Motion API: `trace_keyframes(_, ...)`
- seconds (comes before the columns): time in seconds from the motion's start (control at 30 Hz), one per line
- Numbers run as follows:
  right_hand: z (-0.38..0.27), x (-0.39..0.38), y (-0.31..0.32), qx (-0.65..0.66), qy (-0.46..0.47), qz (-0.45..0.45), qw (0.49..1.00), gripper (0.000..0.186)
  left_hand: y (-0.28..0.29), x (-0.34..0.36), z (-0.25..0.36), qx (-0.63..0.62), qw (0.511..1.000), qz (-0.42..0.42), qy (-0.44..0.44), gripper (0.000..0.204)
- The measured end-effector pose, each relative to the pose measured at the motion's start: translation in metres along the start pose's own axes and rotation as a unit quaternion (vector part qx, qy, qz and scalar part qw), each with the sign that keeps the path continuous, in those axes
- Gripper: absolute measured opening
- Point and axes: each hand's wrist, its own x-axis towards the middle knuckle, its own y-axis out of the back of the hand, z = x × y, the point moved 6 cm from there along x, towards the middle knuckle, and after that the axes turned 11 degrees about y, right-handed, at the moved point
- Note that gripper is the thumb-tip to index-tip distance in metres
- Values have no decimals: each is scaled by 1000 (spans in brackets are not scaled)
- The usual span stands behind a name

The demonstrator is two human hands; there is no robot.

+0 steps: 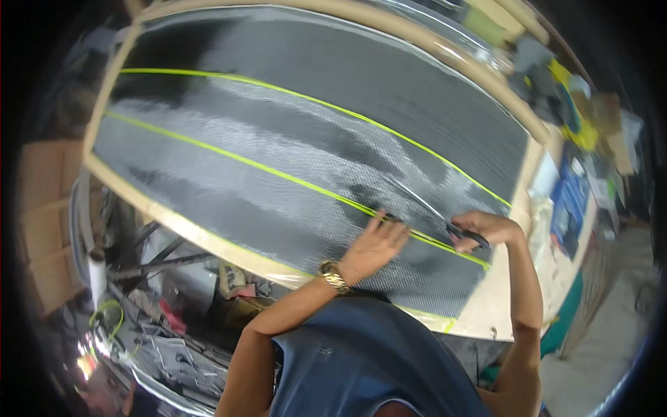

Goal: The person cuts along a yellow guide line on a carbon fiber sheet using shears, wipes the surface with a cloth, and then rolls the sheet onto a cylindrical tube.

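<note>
A dark, shiny woven fabric (278, 118), much like carbon fibre cloth, covers most of the table. Two bright yellow strips (271, 170) run lengthwise across it. My right hand (479, 229) grips a pair of scissors (424, 197) by the black handles, the long metal blades pointing to the far left over the cloth between the strips. Against the nearer strip, my left hand (379, 243) lies on the fabric, fingers stretched out and holding nothing. A gold-coloured watch is on my left wrist. Whether the blades are apart is too blurred to tell.
A long brown cardboard tube (445, 52) lies along the table's far edge. Clothes and a blue bag (571, 201) are heaped at the right. Brown boxes (52, 222) stand at the left, with scrap and cables below the table's near edge (208, 243).
</note>
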Motion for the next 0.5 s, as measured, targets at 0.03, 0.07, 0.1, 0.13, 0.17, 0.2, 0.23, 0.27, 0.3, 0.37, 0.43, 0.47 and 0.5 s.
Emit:
trace_keyframes(0.03, -1, 4, -2, 9, -3, -11, 1000, 37, 4, 3, 1, 11, 1000, 0, 13, 37)
trace_keyframes(0.07, -7, 16, -1, 4, 5, -25, 1000, 37, 8, 5, 3, 10, 1000, -12, 7, 29)
trace_keyframes(0.1, -9, 23, -4, -14, -18, -58, 998, 38, 10, 6, 6, 2, 1000, -22, -1, 23)
trace_keyframes(0.13, -10, 29, -6, -32, -40, -91, 995, 39, 11, 3, 5, 5, 1000, -21, 8, 23)
trace_keyframes(0.17, -12, 38, -8, -35, -38, -98, 994, 39, 14, 1, 4, -13, 1000, -12, 12, 18)
trace_keyframes(0.2, -11, 46, -11, -41, -33, -120, 991, 40, 16, -1, 5, -35, 999, -1, 13, 14)
trace_keyframes(0.23, -10, 51, -14, -45, -27, -140, 989, 41, 17, -2, 4, -35, 999, 0, 16, 14)
trace_keyframes(0.27, -9, 54, -15, -49, -20, -153, 987, 42, 19, -3, 5, -34, 999, 1, 11, 14)
trace_keyframes(0.3, -11, 56, -14, -50, -21, -157, 986, 42, 21, -5, 6, -33, 999, 2, 8, 15)
trace_keyframes(0.37, -12, 56, -14, -60, -62, -189, 978, 43, 26, -7, 6, -32, 999, -1, 12, 15)
trace_keyframes(0.43, -9, 57, -12, -72, -74, -198, 975, 48, 28, -9, 7, -45, 999, -13, 16, 15)
trace_keyframes(0.47, -6, 58, -12, -84, -84, -205, 971, 53, 24, -9, 7, -62, 997, -32, 21, 15)
trace_keyframes(0.5, -6, 61, -13, -86, -86, -207, 971, 53, 26, -9, 7, -63, 997, -30, 23, 15)
